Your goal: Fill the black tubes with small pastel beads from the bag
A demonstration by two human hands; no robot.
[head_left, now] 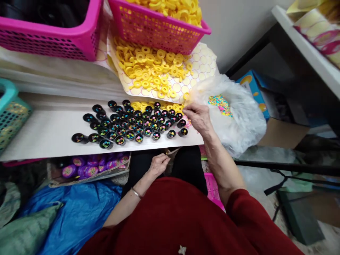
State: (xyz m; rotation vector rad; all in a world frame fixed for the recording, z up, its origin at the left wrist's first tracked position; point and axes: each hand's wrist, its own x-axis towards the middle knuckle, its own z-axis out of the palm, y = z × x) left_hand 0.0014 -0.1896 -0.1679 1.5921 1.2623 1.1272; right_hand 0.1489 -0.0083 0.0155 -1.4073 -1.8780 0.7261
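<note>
Many small black cups (121,141) with colourful candy pieces inside stand close together on the white tabletop (47,138). My right hand (198,117) is over the right end of the group, its fingers pinched together; whatever they hold is too small or hidden to make out. Beside that hand lies a clear plastic bag (244,120) with small multicoloured candies (221,105) in its opening. My left hand (158,164) is low over my lap, below the table edge, with its fingers curled closed. What it holds, if anything, is hidden.
Yellow ring-shaped plastic pieces (148,67) are heaped behind the cups on a printed sheet (203,60). A pink basket (159,32) holds more of them. Another pink basket (66,40) and a teal basket (13,113) stand left. Purple packages (91,170) lie under the table.
</note>
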